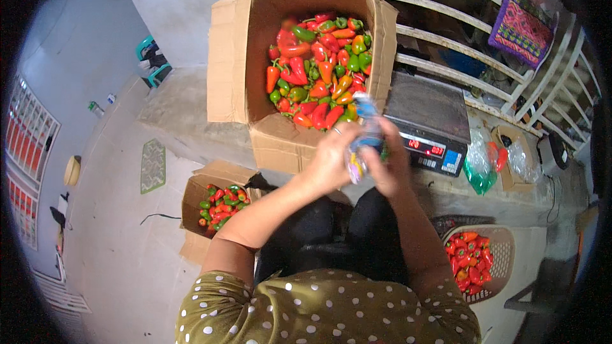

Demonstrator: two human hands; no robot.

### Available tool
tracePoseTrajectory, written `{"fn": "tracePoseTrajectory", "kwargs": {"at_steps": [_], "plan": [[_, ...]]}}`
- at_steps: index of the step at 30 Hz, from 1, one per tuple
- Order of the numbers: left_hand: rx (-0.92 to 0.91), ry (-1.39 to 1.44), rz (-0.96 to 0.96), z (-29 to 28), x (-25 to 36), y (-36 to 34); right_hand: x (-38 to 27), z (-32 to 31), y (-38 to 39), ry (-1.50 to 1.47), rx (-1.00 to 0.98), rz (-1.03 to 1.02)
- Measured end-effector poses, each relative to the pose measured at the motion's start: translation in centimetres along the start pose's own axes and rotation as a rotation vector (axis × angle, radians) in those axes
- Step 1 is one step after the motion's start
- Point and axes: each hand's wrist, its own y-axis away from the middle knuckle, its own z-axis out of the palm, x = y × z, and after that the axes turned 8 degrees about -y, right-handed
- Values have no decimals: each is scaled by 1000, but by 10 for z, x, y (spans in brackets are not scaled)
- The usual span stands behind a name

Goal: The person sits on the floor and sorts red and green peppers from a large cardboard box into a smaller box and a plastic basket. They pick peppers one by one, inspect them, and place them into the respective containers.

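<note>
Over the near right corner of a large open cardboard box (pixel 227 63), I hold a small shiny packet (pixel 366 128) in blue, white and purple. It is smeared by motion, so its kind is unclear. My left hand (pixel 333 160) closes on its left side, and my right hand (pixel 390 168) grips it from the right with the thumb across it. Inside the box lies a heap of red, green and orange peppers (pixel 322 70). Just right of my right hand sits a black digital scale (pixel 430 114) with a lit red display and a bare platform.
Lower left stands a smaller cardboard box (pixel 193 200) of mixed peppers; lower right, a beige plastic basket (pixel 503 251) of red ones. Clear and green plastic bags (pixel 482 175) lie beyond the scale. White metal railing (pixel 446 31) runs behind it. A green mat (pixel 153 165) lies left.
</note>
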Motion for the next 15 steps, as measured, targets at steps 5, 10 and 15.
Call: {"fn": "tracePoseTrajectory", "kwargs": {"at_steps": [5,10,15], "plan": [[-234,85,-138,-23,12,25,-7,7,27,-619,-1,567],[-253,176,-45,-35,30,46,6,4,51,-1219,107,959],[-197,723,-376,-33,17,76,-13,6,58,-1589,-36,1131]]}}
